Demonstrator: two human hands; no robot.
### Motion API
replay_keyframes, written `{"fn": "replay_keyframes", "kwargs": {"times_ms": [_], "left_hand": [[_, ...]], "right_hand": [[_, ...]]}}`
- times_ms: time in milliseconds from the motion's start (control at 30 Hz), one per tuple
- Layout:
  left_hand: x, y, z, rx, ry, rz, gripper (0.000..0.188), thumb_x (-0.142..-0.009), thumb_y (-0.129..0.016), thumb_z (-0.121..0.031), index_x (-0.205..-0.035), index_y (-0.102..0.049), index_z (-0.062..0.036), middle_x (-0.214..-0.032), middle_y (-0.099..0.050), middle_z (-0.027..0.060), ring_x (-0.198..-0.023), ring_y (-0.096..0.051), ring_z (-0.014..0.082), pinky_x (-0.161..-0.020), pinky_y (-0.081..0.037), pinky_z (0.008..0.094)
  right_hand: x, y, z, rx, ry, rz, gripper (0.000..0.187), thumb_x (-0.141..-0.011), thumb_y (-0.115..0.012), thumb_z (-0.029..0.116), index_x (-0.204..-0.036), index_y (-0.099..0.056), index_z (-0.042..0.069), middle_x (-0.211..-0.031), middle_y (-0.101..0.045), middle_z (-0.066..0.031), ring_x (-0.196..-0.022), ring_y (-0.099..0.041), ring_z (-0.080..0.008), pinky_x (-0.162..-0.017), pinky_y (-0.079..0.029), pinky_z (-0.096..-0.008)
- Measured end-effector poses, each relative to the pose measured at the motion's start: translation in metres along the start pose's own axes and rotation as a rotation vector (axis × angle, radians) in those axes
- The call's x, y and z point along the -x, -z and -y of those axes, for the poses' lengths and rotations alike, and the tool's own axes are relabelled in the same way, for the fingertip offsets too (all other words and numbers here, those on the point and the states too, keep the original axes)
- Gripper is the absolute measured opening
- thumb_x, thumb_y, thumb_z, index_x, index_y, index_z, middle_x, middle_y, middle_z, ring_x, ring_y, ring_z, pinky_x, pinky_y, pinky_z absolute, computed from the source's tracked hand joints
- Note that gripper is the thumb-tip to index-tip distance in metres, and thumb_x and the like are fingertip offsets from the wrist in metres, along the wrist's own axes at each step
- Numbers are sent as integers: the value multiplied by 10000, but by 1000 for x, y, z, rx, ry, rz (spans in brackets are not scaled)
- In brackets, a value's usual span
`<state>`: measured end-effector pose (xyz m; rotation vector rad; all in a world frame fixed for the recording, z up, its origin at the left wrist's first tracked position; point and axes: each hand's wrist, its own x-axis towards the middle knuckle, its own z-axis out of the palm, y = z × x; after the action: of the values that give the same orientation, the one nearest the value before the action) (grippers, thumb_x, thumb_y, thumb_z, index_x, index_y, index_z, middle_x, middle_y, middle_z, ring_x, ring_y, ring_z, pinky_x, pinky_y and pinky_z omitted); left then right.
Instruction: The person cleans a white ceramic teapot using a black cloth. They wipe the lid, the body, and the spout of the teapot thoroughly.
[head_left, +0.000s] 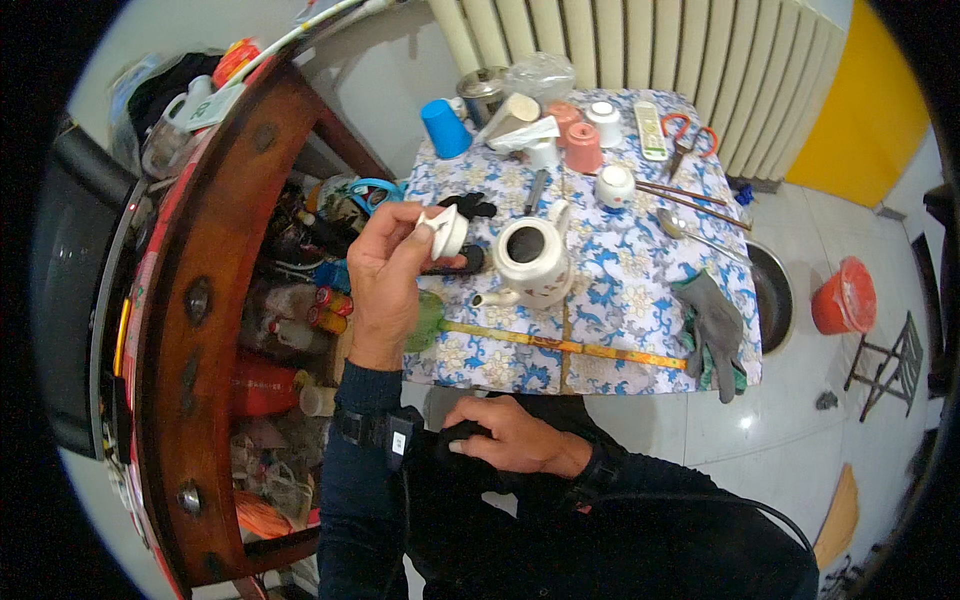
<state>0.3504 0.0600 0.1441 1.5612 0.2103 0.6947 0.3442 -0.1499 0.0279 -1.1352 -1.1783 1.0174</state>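
Note:
My left hand [385,270] pinches a white teapot lid [450,236] between thumb and fingers, above the left part of the table. Just right of it stands a white teapot [532,275], its top uncovered and its spout toward the near left. Behind the lid lie dark objects whose kind I cannot make out. Down at my lap, my right hand [520,435] is closed round a bunched black cloth [465,432]; its full shape is lost against my dark clothes. A fly swatter [540,341] with a green head and yellow handle lies along the table's near side.
On the flowered tablecloth [640,265] are a blue cup [446,130], pink cups [583,148], white cups, a remote [650,132], scissors [684,150], chopsticks, a ladle [705,238] and a grey glove [714,320]. A wooden cabinet [205,240] flanks the left; a red bucket [843,297] stands right.

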Motion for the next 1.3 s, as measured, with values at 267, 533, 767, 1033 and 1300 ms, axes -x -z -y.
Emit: {"fn": "replay_keyframes", "kwargs": {"times_ms": [267, 533, 767, 1033, 1300], "left_hand": [[84, 48, 32, 781, 12, -58, 234, -1131, -540, -257, -1272, -589, -77, -1308, -705, 328, -1164, -744, 461, -909, -661, 563], [148, 73, 41, 788, -3, -324, 409, -1078, -678, -402, -1254, -657, -33, -1081, -638, 155, -975, -632, 285, -871, -562, 478], [184, 91, 44, 895, -84, -367, 398, -1106, -628, -395, -1272, -672, -37, -1116, -696, 167, -1037, -706, 322, -848, -642, 484], [201, 115, 40, 788, -168, -419, 406, -1108, -664, -351, -1353, -634, -29, -1270, -736, 219, -1141, -753, 369, -862, -666, 484], [212, 126, 37, 541, -206, -421, 429, -1116, -649, -401, -1333, -634, -32, -1180, -721, 160, -1022, -714, 261, -823, -601, 423]], "right_hand": [[-1, -8, -4, 39, 61, -73, 271, -944, -799, 99, -1177, -685, 21, -1010, -704, -148, -901, -705, -278, -813, -557, -385], [-3, -16, -1, 220, 63, -135, 297, -910, -812, 99, -1173, -727, -12, -1088, -770, -172, -983, -762, -272, -886, -578, -371], [-4, -28, 0, 267, -65, -142, 294, -893, -814, 71, -1157, -717, -14, -1085, -770, -148, -941, -747, -252, -838, -578, -354], [-9, -45, 1, 270, -106, -217, 256, -901, -787, -24, -1148, -722, -8, -940, -734, -41, -812, -655, -118, -744, -522, -285], [-27, -63, 15, -84, -72, -308, 224, -953, -751, -29, -1171, -700, -41, -1024, -729, -16, -918, -655, -84, -821, -524, -246]]}}
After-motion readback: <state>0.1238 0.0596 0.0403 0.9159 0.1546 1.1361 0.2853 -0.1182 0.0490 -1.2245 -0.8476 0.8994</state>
